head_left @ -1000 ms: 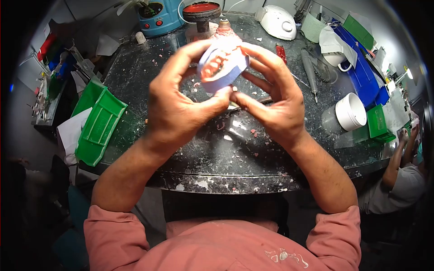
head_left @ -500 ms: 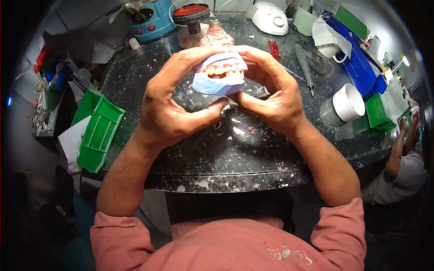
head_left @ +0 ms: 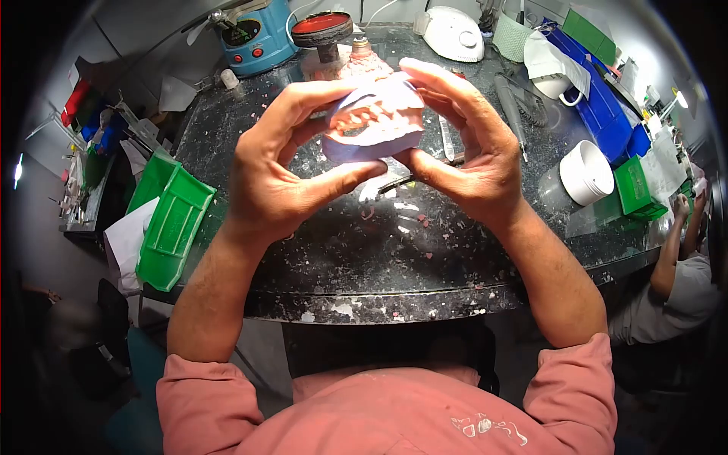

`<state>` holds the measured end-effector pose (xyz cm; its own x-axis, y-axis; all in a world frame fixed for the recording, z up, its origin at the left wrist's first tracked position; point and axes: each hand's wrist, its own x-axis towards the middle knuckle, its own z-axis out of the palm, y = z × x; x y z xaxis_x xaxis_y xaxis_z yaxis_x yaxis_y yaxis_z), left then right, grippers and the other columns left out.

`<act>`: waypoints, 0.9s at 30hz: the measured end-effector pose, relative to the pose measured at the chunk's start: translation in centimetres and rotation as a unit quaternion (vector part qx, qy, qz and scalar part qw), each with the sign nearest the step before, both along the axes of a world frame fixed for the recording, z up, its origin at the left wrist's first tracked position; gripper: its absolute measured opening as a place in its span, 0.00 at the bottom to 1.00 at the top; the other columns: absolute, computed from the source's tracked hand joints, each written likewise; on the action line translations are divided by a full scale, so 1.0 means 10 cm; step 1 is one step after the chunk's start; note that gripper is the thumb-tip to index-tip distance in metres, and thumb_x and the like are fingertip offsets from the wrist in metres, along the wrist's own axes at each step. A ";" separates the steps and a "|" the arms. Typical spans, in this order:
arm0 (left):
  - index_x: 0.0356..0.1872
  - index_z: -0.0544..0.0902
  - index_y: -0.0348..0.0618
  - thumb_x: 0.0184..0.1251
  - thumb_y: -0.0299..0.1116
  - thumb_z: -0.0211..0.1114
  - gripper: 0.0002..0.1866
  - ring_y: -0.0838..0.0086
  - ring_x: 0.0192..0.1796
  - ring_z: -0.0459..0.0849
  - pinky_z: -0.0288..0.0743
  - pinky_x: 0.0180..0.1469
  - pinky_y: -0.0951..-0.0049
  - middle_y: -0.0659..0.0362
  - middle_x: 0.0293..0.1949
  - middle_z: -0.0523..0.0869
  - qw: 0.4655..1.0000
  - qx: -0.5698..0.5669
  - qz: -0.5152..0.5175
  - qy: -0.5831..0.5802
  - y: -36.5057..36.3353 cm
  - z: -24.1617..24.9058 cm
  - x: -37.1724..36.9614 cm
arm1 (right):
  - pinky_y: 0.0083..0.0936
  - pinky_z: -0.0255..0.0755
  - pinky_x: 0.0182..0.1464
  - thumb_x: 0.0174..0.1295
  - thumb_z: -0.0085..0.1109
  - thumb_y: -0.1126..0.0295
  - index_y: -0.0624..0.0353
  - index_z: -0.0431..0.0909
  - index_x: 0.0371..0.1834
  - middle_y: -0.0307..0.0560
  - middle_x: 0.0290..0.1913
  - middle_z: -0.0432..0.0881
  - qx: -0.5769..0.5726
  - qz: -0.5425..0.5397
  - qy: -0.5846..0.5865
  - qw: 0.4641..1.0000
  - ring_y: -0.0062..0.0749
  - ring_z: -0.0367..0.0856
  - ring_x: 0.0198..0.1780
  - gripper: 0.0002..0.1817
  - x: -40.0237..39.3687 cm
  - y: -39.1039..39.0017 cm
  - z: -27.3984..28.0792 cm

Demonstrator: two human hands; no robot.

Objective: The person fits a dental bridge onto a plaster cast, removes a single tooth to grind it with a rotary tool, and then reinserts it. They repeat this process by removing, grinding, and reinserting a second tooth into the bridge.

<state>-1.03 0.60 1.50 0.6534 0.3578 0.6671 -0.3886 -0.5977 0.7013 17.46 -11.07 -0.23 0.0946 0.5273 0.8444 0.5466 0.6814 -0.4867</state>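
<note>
A dental model [head_left: 377, 142], with upper and lower plaster casts together and a row of teeth showing, is held up above the workbench. My left hand [head_left: 277, 163] is closed on its left side, fingers over the top and thumb below. My right hand [head_left: 478, 152] grips the right side, its thumb at the lower edge and its fingers curved behind. Bright light washes out part of the model's front. On the bench just below lies a slim dark tool [head_left: 396, 183], partly hidden by my hands.
Behind stand a blue machine [head_left: 258, 42], a red-topped dish on a stand [head_left: 321, 26] and a white device [head_left: 453, 34]. To the right are a grey handpiece [head_left: 509, 106] and a white tub [head_left: 585, 173]. A green tray [head_left: 176, 227] sits left. Another person's arm [head_left: 671, 254] shows far right.
The dental model has turned and tilted in my hands, so its teeth face differently. My right fingers have shifted, with the index finger lifted higher. Both hands still hold it.
</note>
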 end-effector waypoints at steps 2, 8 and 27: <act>0.60 0.76 0.36 0.47 0.24 0.79 0.35 0.71 0.59 0.80 0.72 0.64 0.68 0.52 0.53 0.83 1.000 0.004 -0.018 0.021 0.10 -0.02 0.00 | 0.31 0.73 0.63 0.48 0.72 0.78 0.64 0.73 0.64 0.53 0.61 0.78 -0.002 -0.003 -0.002 1.000 0.36 0.80 0.61 0.35 -0.02 -0.01 0.01; 0.60 0.76 0.35 0.51 0.32 0.79 0.34 0.69 0.62 0.78 0.68 0.67 0.66 0.51 0.58 0.82 0.995 0.018 -0.067 0.077 0.16 -0.03 -0.01 | 0.31 0.75 0.61 0.46 0.79 0.69 0.63 0.71 0.66 0.55 0.63 0.77 0.010 -0.012 -0.020 1.000 0.36 0.81 0.59 0.41 -0.10 -0.03 0.01; 0.68 0.57 0.46 0.56 0.23 0.74 0.42 0.61 0.66 0.75 0.71 0.67 0.59 0.48 0.60 0.76 0.959 -0.169 -0.225 -0.006 0.04 -0.22 0.09 | 0.36 0.75 0.61 0.39 0.83 0.65 0.60 0.81 0.53 0.49 0.50 0.83 0.063 -0.037 -0.133 0.988 0.42 0.83 0.54 0.34 0.04 -0.08 0.20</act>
<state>-0.14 0.96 -0.72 0.7854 0.2388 0.5711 -0.5636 -0.1056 0.8192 17.88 -11.92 1.78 -0.1047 0.4170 0.9028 0.6943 0.6806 -0.2338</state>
